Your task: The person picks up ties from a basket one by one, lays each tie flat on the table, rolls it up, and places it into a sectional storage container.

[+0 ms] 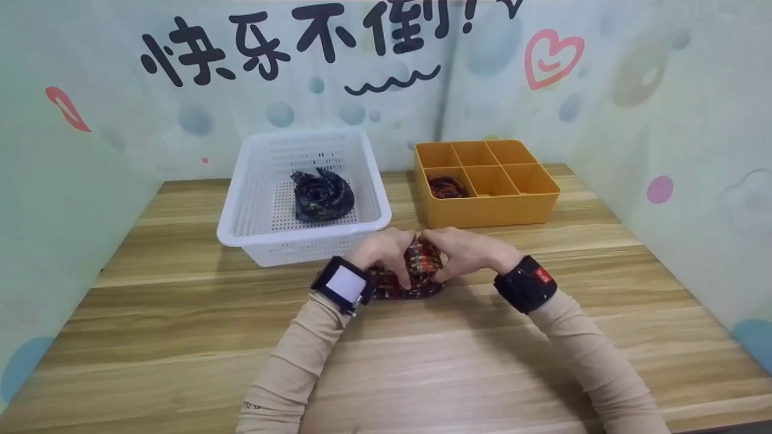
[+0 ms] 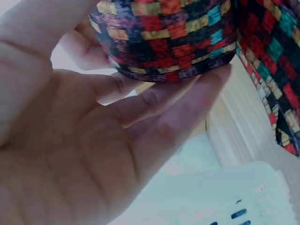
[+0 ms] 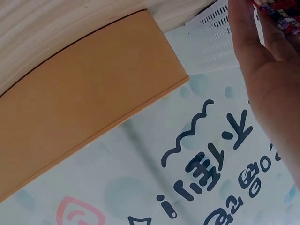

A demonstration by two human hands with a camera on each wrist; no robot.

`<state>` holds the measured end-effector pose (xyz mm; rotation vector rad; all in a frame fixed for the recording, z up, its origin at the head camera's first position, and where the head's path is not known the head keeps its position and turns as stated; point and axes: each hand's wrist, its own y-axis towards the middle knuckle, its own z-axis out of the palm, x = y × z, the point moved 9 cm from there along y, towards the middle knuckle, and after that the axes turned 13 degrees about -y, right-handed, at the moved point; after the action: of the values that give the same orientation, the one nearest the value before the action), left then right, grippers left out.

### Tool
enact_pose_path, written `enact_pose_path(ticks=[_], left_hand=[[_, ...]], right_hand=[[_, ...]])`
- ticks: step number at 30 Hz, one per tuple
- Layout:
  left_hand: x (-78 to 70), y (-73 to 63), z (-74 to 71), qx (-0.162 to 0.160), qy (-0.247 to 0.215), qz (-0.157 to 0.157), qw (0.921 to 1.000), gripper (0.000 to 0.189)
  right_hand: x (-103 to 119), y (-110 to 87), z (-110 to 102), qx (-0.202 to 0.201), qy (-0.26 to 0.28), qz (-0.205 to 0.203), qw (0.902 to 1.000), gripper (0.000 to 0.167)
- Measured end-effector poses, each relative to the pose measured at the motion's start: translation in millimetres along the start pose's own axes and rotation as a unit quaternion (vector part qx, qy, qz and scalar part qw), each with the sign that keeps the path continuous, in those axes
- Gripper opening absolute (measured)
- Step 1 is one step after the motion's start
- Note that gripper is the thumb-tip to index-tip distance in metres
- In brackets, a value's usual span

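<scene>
Over the pale wooden tabletop (image 1: 470,374), near the white perforated plastic basket (image 1: 301,249), a red-and-black checked cloth roll (image 1: 424,260) sat between the left hand (image 1: 386,250) and right hand (image 1: 473,250), both gripping it, its looser length extending leftward.

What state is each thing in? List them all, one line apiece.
Checked cloth: bunched, held between both hands
Left hand: grips the checked cloth
Right hand: grips the checked cloth
White basket: upright, open-topped
Dark cloth: coiled, inside the white basket
Orange organizer: upright, open-topped
Reddish cloth: coiled, in the organizer's near-left compartment
</scene>
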<state>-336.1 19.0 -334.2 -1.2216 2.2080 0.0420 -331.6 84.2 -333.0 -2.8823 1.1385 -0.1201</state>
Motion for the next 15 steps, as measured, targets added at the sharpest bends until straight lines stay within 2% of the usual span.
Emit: enact_pose_path(ticks=[4, 6, 11, 15], left_hand=[[-13.7, -2.6, -4.0, -0.011, -0.019, 0.039, 0.9990, 0.068], [-18.5, -3.5, -6.1, -0.021, -0.020, 0.049, 0.9984, 0.065], [-15.2, -3.8, -7.2, -0.031, -0.006, 0.026, 0.9991, 0.061], [-6.3, -3.5, -5.8, -0.023, -0.012, 0.000, 0.9997, 0.066]], right_hand=[[0, -2.5, -3, 0.008, -0.034, 0.020, 0.9992, 0.057], [-1, -3.6, -3, 0.013, -0.045, 0.030, 0.9985, 0.059], [0, -3.7, -3, 0.016, -0.039, 0.031, 0.9986, 0.056], [0, -3.5, 3, 0.029, 0.007, 0.026, 0.9992, 0.062]])
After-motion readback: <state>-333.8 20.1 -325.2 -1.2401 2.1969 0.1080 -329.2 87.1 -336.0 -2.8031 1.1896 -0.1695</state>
